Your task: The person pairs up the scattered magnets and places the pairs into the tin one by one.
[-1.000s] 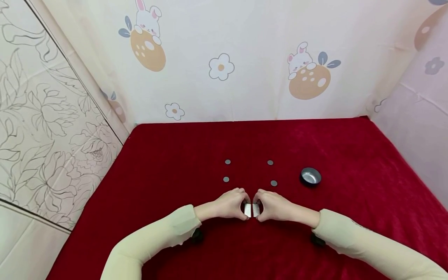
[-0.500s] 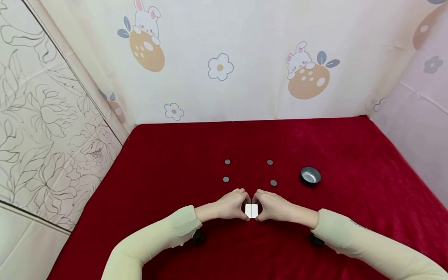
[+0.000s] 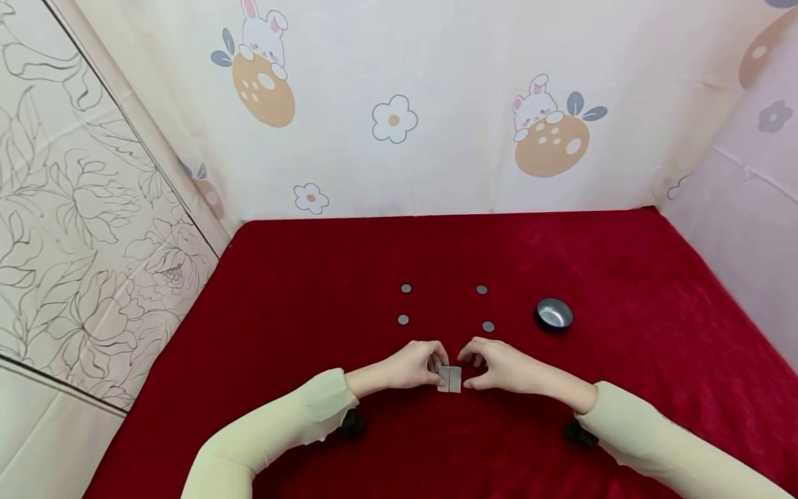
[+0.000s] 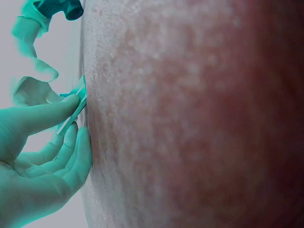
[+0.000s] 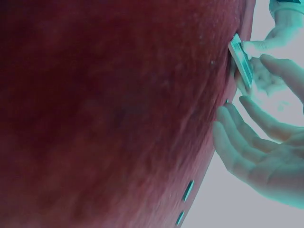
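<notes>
Two small flat grey rectangular plates stand edge to edge in the head view, a left plate (image 3: 443, 372) and a right plate (image 3: 456, 380). My left hand (image 3: 413, 364) pinches the left plate between thumb and fingertips. In the left wrist view that left plate (image 4: 71, 117) is tilted, with the thumb across one face. My right hand (image 3: 506, 366) is just right of the right plate, apart from it, thumb and fingers spread with nothing between them. The right wrist view shows the right hand (image 5: 266, 147) loosely curved near a light-edged plate (image 5: 242, 61).
Several small grey discs lie beyond the hands, among them a near-left disc (image 3: 403, 319) and a near-right disc (image 3: 488, 326). A round dark-sided metal bowl (image 3: 554, 314) sits to their right. The red cloth (image 3: 312, 277) ends at a patterned curtain (image 3: 449, 159).
Both hands held the plates side by side; the right hand has let go and drawn back right. The plates' bright faces now look dull grey. The left hand barely moved.
</notes>
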Tool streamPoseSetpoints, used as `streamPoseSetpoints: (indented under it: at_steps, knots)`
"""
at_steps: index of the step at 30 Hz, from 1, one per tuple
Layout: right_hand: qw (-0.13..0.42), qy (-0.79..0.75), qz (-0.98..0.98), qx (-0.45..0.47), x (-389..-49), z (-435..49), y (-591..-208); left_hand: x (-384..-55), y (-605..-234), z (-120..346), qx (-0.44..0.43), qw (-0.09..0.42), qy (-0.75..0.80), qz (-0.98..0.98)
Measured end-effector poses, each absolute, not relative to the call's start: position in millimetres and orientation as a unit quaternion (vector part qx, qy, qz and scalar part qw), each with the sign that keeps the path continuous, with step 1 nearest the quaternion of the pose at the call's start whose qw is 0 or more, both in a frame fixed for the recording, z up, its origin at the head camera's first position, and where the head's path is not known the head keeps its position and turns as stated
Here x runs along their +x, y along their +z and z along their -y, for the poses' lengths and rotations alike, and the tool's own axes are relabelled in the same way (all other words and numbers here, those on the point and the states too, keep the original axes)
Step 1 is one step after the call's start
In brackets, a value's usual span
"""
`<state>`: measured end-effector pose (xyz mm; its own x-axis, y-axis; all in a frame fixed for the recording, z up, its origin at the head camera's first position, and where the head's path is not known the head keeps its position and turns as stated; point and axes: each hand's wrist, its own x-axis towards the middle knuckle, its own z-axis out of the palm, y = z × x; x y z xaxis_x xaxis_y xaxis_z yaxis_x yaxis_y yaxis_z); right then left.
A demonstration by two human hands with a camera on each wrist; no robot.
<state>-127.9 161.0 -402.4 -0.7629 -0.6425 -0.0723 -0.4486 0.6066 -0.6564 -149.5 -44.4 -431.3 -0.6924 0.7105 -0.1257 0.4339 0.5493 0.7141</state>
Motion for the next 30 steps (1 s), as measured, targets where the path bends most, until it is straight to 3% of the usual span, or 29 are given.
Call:
streamPoseSetpoints:
  at_steps: [9, 22, 30]
  knots:
    - [0.116, -0.362, -0.875, -0.298, -128, -186, -398, -147, -435, 46, 0.288, 0.234, 0.431, -0.823]
    - [-0.029, -0.324, -0.906, -0.270, -131, -220, -390, -153, -429, 41, 0.192, 0.250, 0.577, -0.753]
    - [-0.087, -0.302, -0.919, -0.238, -137, -244, -385, -163, -422, 25, 0.133, 0.245, 0.649, -0.708]
